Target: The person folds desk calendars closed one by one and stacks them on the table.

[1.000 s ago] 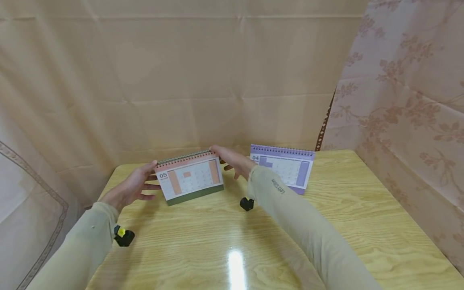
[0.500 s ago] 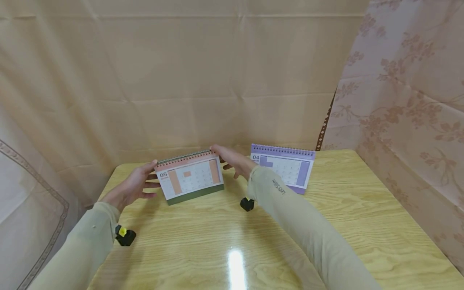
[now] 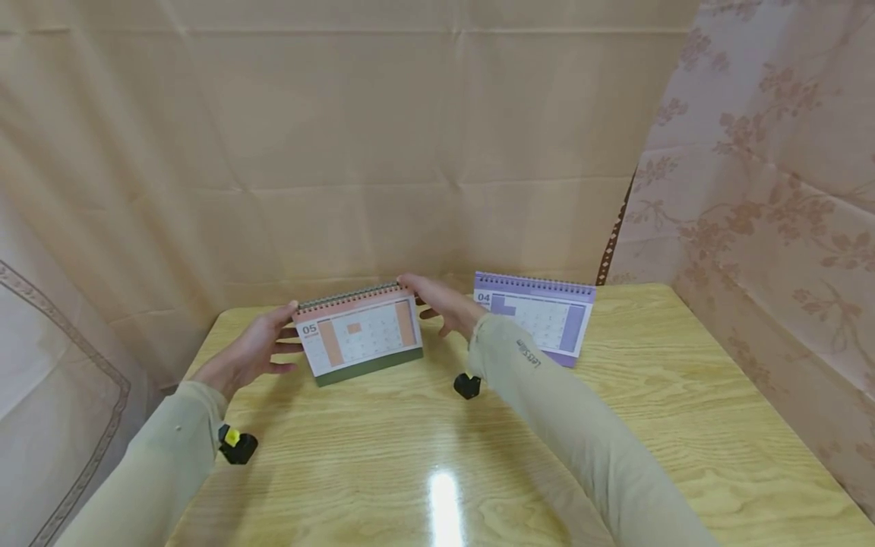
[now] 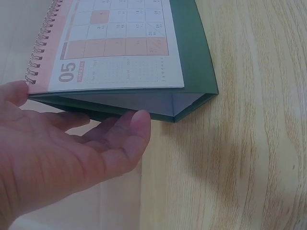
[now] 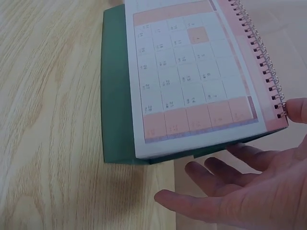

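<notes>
A desk calendar (image 3: 372,332) with a pink "05" page, wire spiral and green base stands upright on the wooden table, slightly turned. At its upper left corner my left hand (image 3: 249,351) grips it, thumb by the spiral and index finger behind. My right hand (image 3: 444,304) holds the opposite upper corner the same way. In the left wrist view the left hand's (image 4: 72,153) other fingers are spread beside the calendar's open side (image 4: 158,103). The right wrist view shows the right hand's (image 5: 259,191) lower fingers apart from the green base (image 5: 115,96).
Right of the hands stands a purple desk calendar (image 3: 536,315) with an "04" page, partly covered by the right forearm. A beige curtain (image 3: 383,152) hangs behind the table (image 3: 355,456), and a floral curtain (image 3: 772,213) lines the right side.
</notes>
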### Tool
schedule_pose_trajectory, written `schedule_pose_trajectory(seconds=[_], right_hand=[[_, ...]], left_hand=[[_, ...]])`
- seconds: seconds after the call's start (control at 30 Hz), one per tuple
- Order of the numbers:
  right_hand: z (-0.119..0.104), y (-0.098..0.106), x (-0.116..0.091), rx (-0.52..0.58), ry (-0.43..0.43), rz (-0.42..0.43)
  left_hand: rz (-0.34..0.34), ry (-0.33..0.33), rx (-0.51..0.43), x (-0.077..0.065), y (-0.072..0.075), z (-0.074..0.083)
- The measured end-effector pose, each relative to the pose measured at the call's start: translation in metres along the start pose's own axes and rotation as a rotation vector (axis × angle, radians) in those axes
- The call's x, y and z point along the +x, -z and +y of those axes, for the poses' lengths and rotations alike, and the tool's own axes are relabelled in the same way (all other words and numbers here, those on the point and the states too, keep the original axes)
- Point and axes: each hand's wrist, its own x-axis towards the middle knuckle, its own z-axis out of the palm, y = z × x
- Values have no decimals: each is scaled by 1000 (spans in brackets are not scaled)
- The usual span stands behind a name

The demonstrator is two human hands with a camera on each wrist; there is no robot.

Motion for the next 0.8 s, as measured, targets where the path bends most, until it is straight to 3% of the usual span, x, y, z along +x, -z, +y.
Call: schedule_pose_trajectory(seconds=[0.33,0.8], right_hand=[[-1,-2,5,99,-15,18],[-2,-3,5,131,-15,7]], left_hand=[[9,-11,-4,1,0,-3],[5,-7,-12,-1,0,-3]])
